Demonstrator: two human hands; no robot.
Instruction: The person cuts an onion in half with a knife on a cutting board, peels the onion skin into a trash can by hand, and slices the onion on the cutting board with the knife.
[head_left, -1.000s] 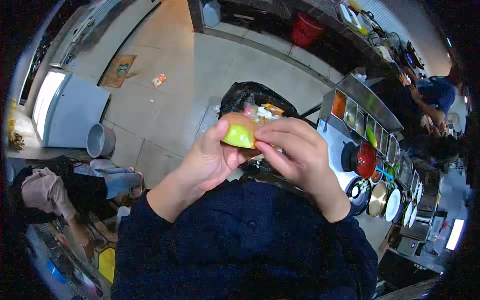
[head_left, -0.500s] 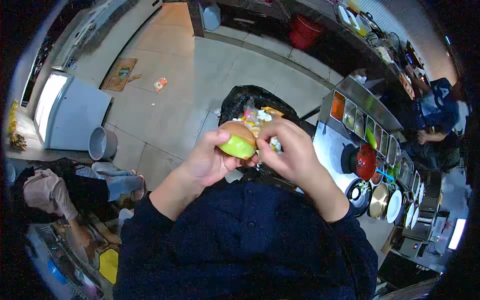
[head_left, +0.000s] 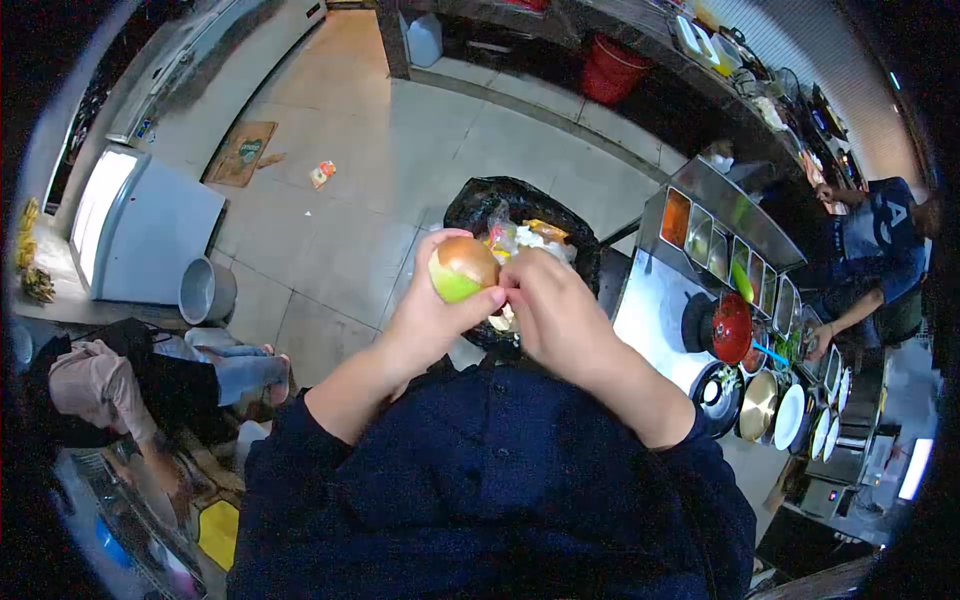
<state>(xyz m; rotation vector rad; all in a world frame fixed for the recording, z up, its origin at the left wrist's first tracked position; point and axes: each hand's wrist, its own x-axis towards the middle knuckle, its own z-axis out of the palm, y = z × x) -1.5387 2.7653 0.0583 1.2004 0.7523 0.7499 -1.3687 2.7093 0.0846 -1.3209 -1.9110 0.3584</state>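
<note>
Left hand (head_left: 432, 300) grasping onion (head_left: 463, 269), held up in front of dark shirt, over black bag (head_left: 478, 200) with scraps inside. Onion part brown skin, part pale green. Right hand (head_left: 553, 308) fingers pinched together at onion's side; can't tell if they grip any skin. Tabletop (head_left: 640, 310) on the right: metal food trays (head_left: 698, 232), red bowl (head_left: 732, 327), white plate (head_left: 789, 413). Co-worker (head_left: 880, 240) far right, one hand near greens. Another person (head_left: 110, 385) at left. Gray bucket (head_left: 208, 291) beside white fridge (head_left: 150, 235). Flattened cardboard (head_left: 240, 153) on floor.
</note>
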